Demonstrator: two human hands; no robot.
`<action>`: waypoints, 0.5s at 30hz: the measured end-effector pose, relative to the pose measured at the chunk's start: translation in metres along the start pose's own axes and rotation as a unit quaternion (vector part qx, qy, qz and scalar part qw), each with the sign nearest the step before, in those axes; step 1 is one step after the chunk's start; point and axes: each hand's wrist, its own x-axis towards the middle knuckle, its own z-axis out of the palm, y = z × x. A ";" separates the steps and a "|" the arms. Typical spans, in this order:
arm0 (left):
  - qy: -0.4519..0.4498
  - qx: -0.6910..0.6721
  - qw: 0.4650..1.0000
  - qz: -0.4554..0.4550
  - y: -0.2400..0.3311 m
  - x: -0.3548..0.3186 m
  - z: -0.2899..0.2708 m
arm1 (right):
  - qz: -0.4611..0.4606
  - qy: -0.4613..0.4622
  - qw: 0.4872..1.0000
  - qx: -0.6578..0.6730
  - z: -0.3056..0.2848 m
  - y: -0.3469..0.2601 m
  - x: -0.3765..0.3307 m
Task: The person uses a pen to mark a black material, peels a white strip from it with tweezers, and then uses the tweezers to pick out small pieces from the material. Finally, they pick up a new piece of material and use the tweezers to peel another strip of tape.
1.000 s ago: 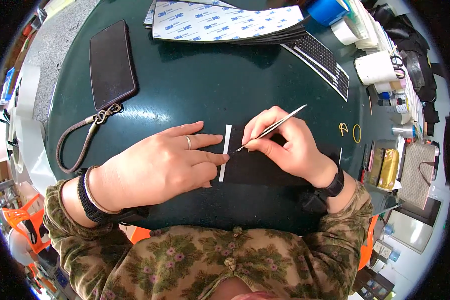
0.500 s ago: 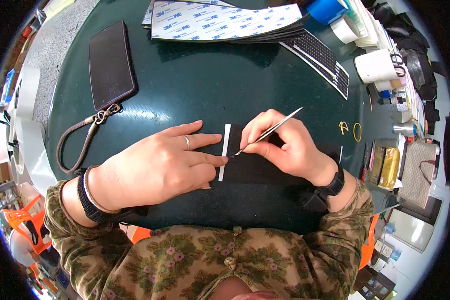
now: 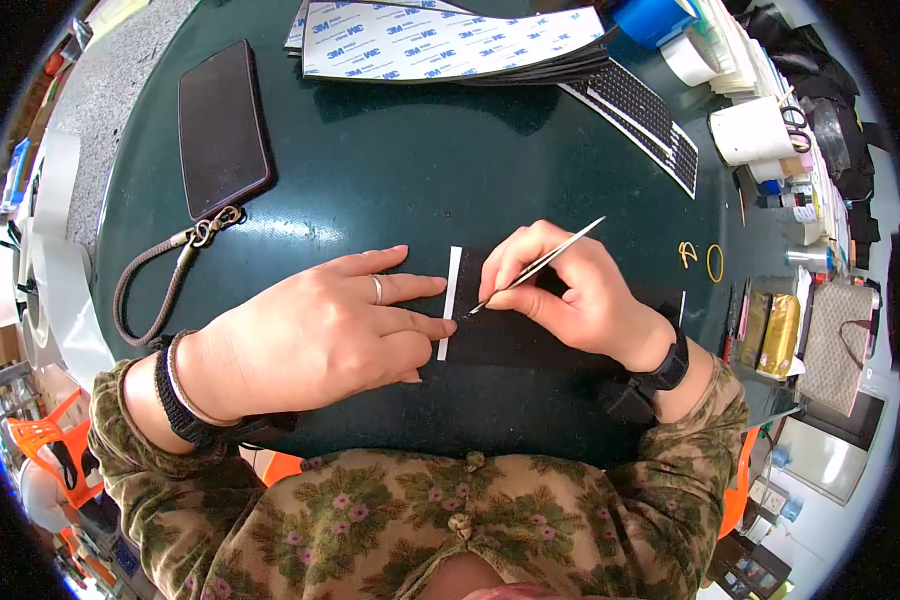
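Observation:
A thin black sheet (image 3: 545,342) with a white strip (image 3: 455,270) along its left edge lies flat on the dark green table. My left hand (image 3: 335,325) rests palm down, fingers stretched and apart, with the fingertips on or beside the white strip. It holds nothing. In my right hand (image 3: 560,290), thumb and fingers pinch slim metal tweezers (image 3: 568,243) like a pen. Their lower tip points at the black sheet, just right of the left fingertips. Whether a small piece sits at that tip is too fine to tell.
A phone (image 3: 222,130) with a braided wrist strap lies at the upper left. White-backed sheets (image 3: 440,42) are stacked at the far side beside a black dotted sheet (image 3: 650,120). Rubber bands (image 3: 714,263), tape rolls (image 3: 690,58) and a gold pouch (image 3: 778,335) are on the right.
The tweezers' tip has shifted very slightly over the sheet. My left fingers have slid a touch to the right; otherwise both hands keep their place.

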 end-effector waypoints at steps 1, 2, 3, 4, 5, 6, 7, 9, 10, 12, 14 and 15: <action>0.000 0.001 1.000 0.001 0.000 -0.001 0.000 | 0.000 0.000 1.000 0.000 0.001 0.001 0.000; 0.000 0.002 1.000 0.001 0.000 0.000 0.000 | -0.019 0.001 1.000 -0.016 0.001 0.001 0.000; -0.002 0.004 1.000 0.005 0.001 0.000 -0.001 | -0.038 0.002 0.999 -0.031 0.001 0.002 0.000; -0.004 0.006 1.000 0.010 0.002 0.000 -0.001 | -0.056 0.003 0.997 -0.047 0.001 0.002 0.000; -0.007 0.008 1.000 0.014 0.002 0.000 -0.002 | -0.056 0.003 0.997 -0.047 0.001 0.002 0.001; -0.007 0.008 1.000 0.015 0.002 0.000 -0.002 | -0.088 0.002 0.993 -0.073 0.001 0.002 0.001; -0.007 0.008 1.000 0.015 0.003 0.000 -0.001 | -0.120 0.000 0.988 -0.099 0.002 0.002 0.002; -0.008 0.006 1.000 0.015 0.003 0.000 -0.001 | -0.151 -0.002 0.981 -0.124 0.002 0.002 0.004; -0.008 0.006 1.000 0.015 0.004 0.000 -0.001 | -0.161 -0.005 0.978 -0.130 0.002 0.002 0.004; -0.010 0.003 1.000 0.006 0.004 -0.001 -0.001 | -0.180 -0.011 0.973 -0.143 0.002 0.001 0.005; -0.012 0.003 1.000 0.002 0.004 -0.001 -0.001 | -0.157 -0.009 0.979 -0.132 0.003 0.003 0.003; -0.011 0.002 1.000 0.003 0.004 -0.001 -0.001 | -0.135 -0.009 0.984 -0.120 0.003 0.004 0.002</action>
